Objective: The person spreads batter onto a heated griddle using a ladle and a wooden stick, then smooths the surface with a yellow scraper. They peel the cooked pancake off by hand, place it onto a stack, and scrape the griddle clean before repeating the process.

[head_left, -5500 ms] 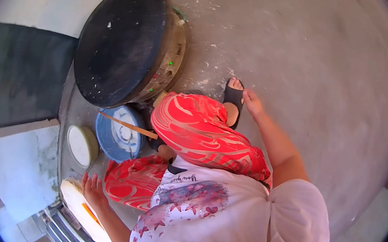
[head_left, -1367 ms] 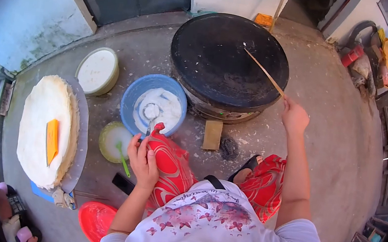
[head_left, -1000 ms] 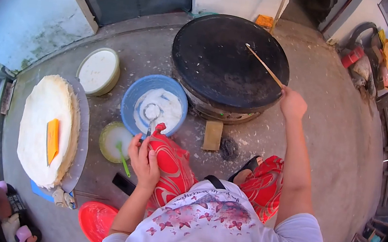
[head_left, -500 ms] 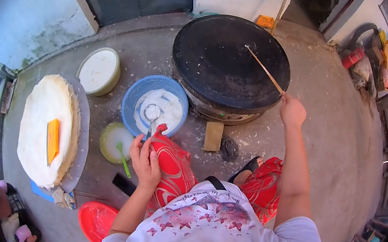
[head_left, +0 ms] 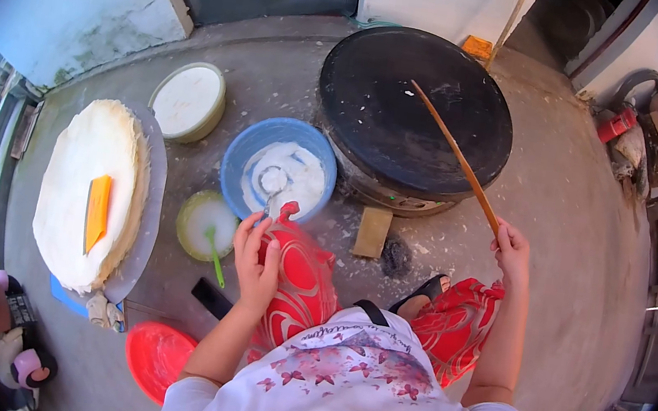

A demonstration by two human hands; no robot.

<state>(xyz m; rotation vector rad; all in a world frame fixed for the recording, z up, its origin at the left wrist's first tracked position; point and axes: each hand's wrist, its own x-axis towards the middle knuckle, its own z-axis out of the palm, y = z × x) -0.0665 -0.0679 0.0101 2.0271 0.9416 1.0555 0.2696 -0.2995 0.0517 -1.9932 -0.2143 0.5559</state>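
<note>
My right hand (head_left: 512, 250) grips the near end of a long flat wooden stick (head_left: 460, 158). Its far tip lies over the wide round black griddle (head_left: 390, 122), which has a few small white bits on top. Beside my knee, my left hand (head_left: 257, 267) has its fingertips at the handle of a ladle (head_left: 274, 185), apparently holding it loosely; part of the grip is hidden. The ladle's bowl sits in thick white batter inside a blue basin (head_left: 234, 181).
Left stands a tall stack of thin pale round sheets (head_left: 85, 165) with an orange scraper (head_left: 98, 208) on top. Around the basin are a tub of white mixture (head_left: 185, 99), a green bowl (head_left: 190, 241) with a green spoon, a phone (head_left: 211, 298) and a red basin (head_left: 151, 357).
My right hand has moved down and slightly right, and the stick has turned to show its broad face. The view has shifted; my left hand stays by the ladle.
</note>
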